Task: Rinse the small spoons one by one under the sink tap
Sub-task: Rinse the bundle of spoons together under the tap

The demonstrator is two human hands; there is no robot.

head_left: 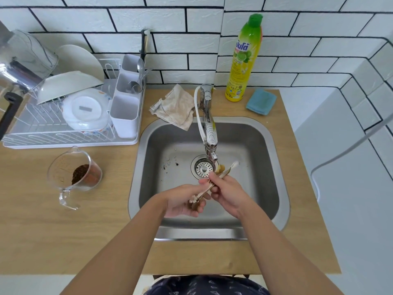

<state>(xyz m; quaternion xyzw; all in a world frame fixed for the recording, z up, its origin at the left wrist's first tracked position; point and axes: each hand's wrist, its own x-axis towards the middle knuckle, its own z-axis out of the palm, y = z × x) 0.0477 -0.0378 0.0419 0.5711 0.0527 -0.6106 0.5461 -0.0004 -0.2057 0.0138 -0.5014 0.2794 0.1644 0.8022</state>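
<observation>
A tiled wall [191, 24] fills the top of the frame; below it a wooden counter [63, 231] holds the steel sink [261, 188] at centre. A dish rack [42, 133] sits upper left, with a measuring cup [70, 177] below it. Over the basin, the left hand [182, 201] grips a bundle of spoons [198, 198] and the right hand [225, 191] pinches them; their long axis runs from lower left to upper right, with the bowls pointing up-right under the tap [209, 126] near the drain [203, 167].
</observation>
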